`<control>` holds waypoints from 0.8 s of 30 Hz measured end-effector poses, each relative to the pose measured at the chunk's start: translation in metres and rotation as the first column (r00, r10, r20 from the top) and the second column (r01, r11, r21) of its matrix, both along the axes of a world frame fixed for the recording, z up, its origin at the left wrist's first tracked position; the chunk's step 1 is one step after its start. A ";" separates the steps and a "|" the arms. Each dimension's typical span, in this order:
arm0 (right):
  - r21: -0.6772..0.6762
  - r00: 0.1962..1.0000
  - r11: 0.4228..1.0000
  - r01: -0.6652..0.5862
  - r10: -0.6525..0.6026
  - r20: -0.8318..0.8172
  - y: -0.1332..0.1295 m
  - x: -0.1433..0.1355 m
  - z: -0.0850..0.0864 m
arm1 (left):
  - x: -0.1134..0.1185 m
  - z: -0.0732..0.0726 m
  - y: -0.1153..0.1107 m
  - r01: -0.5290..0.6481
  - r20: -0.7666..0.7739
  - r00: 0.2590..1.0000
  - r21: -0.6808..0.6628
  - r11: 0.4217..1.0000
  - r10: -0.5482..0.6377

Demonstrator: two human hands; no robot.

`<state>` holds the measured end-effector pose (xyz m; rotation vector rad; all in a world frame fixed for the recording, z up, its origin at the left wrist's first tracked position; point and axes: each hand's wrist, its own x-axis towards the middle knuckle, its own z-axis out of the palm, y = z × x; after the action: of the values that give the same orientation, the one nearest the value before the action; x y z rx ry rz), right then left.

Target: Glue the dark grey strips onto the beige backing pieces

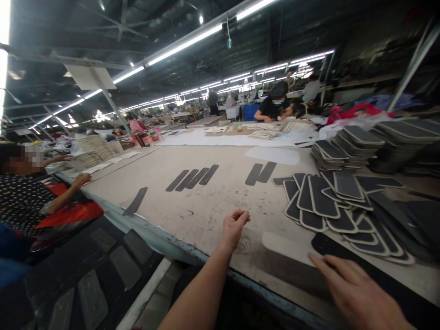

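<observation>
My left hand [234, 227] is raised just above the near part of the table, fingers pinched together; anything between them is too small to make out. At the lower right, my right hand [357, 284] has its fingertips at the right end of a pale rounded panel [288, 247]. That panel is smeared by motion, with a dark blurred area below it. Its grip is partly hidden behind the fingers. Beside this hand lies a long black piece [371, 275]. A loose heap of dark rounded panels with pale borders [325, 197] spreads beyond it.
Dark narrow strips [195, 178] lie in rows on the beige tabletop [206, 211]. Tall stacks of panels [357, 142] stand at the right. A person in a dotted top [30, 197] sits at the left edge; another person [275, 107] works across the table.
</observation>
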<state>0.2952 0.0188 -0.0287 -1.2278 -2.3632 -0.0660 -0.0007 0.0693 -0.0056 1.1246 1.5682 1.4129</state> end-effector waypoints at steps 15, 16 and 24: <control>-0.070 0.982 0.992 -0.103 0.113 0.152 -0.001 -0.016 -0.009 | -0.015 0.020 0.162 0.088 -0.852 0.412 -0.316 0.945 -0.323; -0.076 0.981 0.992 -0.102 0.113 0.158 -0.001 -0.018 -0.010 | -0.012 0.018 0.174 0.092 -0.866 0.361 -0.336 0.938 -0.345; -0.194 0.984 0.975 -0.110 0.134 0.114 -0.004 -0.015 -0.008 | -0.001 0.003 0.227 0.119 -0.904 0.050 -0.418 0.901 -0.425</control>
<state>0.2797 0.0151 -0.0367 -1.1898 -2.6002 0.1255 -0.0013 0.2964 -0.0022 2.3395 2.0545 -0.1150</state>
